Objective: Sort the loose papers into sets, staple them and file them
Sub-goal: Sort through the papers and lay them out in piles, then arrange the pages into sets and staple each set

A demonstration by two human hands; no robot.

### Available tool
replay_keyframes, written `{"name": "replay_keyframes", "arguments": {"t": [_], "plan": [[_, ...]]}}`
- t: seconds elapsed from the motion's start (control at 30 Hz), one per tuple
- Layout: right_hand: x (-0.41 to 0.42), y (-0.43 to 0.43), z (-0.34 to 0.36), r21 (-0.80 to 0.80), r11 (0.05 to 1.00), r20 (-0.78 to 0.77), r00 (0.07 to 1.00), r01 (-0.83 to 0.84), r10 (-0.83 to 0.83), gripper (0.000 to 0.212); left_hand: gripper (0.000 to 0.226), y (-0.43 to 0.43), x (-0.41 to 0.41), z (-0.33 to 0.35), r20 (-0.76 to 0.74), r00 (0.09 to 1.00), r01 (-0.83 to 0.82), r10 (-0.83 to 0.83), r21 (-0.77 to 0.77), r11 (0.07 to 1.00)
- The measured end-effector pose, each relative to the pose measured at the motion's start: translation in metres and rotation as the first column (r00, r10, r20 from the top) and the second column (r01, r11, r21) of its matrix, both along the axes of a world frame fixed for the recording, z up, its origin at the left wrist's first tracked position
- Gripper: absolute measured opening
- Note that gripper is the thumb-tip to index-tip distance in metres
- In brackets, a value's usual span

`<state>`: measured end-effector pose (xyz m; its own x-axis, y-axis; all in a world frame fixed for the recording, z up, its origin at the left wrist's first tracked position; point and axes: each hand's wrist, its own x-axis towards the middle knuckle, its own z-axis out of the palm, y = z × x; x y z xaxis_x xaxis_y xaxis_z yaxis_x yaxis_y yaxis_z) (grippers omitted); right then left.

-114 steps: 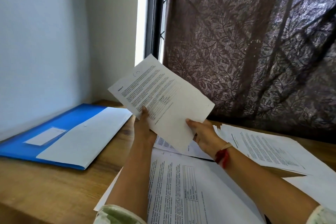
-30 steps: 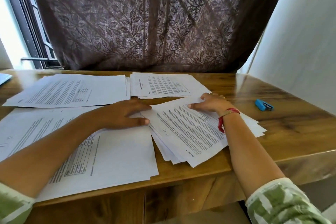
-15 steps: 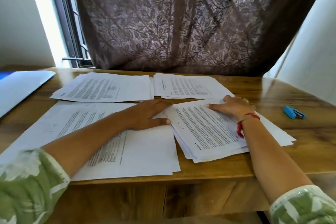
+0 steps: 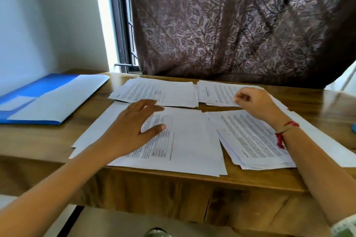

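Flat white printed paper sheets (image 4: 192,140) lie in four rectangular piles across the centre of the glossy, grained wooden tabletop (image 4: 48,140). The left hand (image 4: 133,132) is released, with its fingers straight and spread over the lower-left pile. The right hand (image 4: 256,104) is loosely curled, grasping nothing, above the upper-right pile. A smooth blue plastic folder (image 4: 44,86) lies at the left.
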<state>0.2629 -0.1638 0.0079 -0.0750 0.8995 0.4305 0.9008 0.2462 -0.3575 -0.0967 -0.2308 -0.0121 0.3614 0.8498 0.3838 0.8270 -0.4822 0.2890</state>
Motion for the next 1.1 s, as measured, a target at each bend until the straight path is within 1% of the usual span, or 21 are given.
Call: {"name": "replay_keyframes", "arguments": {"t": [0.03,0.07,0.13,0.2,0.23,0.3,0.37,0.47,0.5,0.57,0.63,0.7,0.77,0.8,0.9,0.93,1.0,1.03,1.1], "plan": [[-0.017,0.002,0.004,-0.096,0.994,0.050,0.998,-0.045,0.049,0.010,0.085,-0.003,-0.009,-0.008,-0.018,1.000,-0.011,0.010,-0.054,0.998],[-0.035,0.004,0.006,-0.201,0.975,0.103,0.988,-0.092,0.114,0.016,0.087,-0.006,-0.016,-0.015,-0.040,0.999,-0.012,0.008,-0.104,0.994],[-0.072,0.010,0.011,-0.388,0.903,0.194,0.941,-0.185,0.276,0.035,0.091,-0.015,-0.027,-0.026,-0.083,0.997,-0.008,-0.006,-0.168,0.986],[-0.099,0.018,0.012,-0.509,0.836,0.223,0.906,-0.206,0.359,0.048,0.091,-0.026,-0.035,-0.033,-0.135,0.991,-0.022,-0.002,-0.172,0.985],[-0.108,0.024,0.010,-0.537,0.823,0.232,0.906,-0.184,0.354,0.052,0.091,-0.030,-0.039,-0.035,-0.161,0.987,-0.038,0.015,-0.145,0.989],[-0.121,0.032,0.002,-0.533,0.836,0.268,0.911,-0.130,0.313,0.056,0.092,-0.039,-0.047,-0.039,-0.197,0.978,-0.081,0.067,-0.064,0.995],[-0.132,0.035,-0.006,-0.475,0.871,0.281,0.917,-0.123,0.283,0.059,0.090,-0.045,-0.055,-0.044,-0.225,0.972,-0.061,0.064,0.017,0.998],[-0.143,0.034,-0.013,-0.417,0.902,0.311,0.914,-0.117,0.263,0.063,0.085,-0.044,-0.065,-0.049,-0.419,0.907,-0.009,0.036,0.066,0.998],[-0.147,0.032,-0.014,-0.403,0.909,0.338,0.906,-0.107,0.257,0.065,0.084,-0.043,-0.068,-0.049,-0.454,0.891,0.002,0.027,0.063,0.998],[-0.151,0.030,-0.017,-0.373,0.922,0.343,0.908,-0.106,0.243,0.069,0.081,-0.042,-0.076,-0.048,-0.438,0.899,0.031,0.001,0.065,0.997],[-0.155,0.027,-0.019,-0.355,0.921,0.245,0.935,-0.160,0.257,0.070,0.084,-0.044,-0.088,-0.043,-0.359,0.933,0.026,-0.020,0.012,1.000],[-0.157,0.024,-0.018,-0.342,0.899,0.041,0.951,-0.275,0.307,0.063,0.089,-0.045,-0.101,-0.040,-0.317,0.949,0.004,-0.011,-0.023,1.000],[-0.157,0.018,-0.015,-0.353,0.859,-0.156,0.928,-0.372,0.338,0.059,0.085,-0.045,-0.112,-0.035,-0.326,0.945,-0.018,0.023,0.019,1.000],[-0.159,0.014,-0.013,-0.357,0.849,-0.198,0.920,-0.390,0.339,0.054,0.080,-0.044,-0.116,-0.032,-0.341,0.939,-0.026,0.038,0.039,0.999],[-0.163,0.007,-0.014,-0.374,0.837,-0.141,0.917,-0.399,0.373,0.040,0.062,-0.043,-0.121,-0.029,-0.410,0.911,0.007,0.041,0.116,0.993],[-0.165,0.005,-0.014,-0.382,0.829,-0.133,0.912,-0.409,0.388,0.042,0.058,-0.044,-0.119,-0.028,-0.443,0.896,0.025,0.044,0.150,0.988],[-0.168,0.002,-0.013,-0.396,0.815,-0.127,0.904,-0.423,0.407,0.057,0.048,-0.047,-0.117,-0.029,-0.455,0.890,0.069,0.022,0.183,0.981],[-0.169,0.002,-0.013,-0.401,0.811,-0.125,0.902,-0.426,0.412,0.061,0.049,-0.048,-0.117,-0.027,-0.444,0.896,0.094,0.000,0.190,0.977],[-0.168,0.003,-0.013,-0.404,0.808,-0.134,0.902,-0.428,0.410,0.057,0.054,-0.048,-0.118,-0.026,-0.440,0.896,0.148,-0.053,0.186,0.971]]}}
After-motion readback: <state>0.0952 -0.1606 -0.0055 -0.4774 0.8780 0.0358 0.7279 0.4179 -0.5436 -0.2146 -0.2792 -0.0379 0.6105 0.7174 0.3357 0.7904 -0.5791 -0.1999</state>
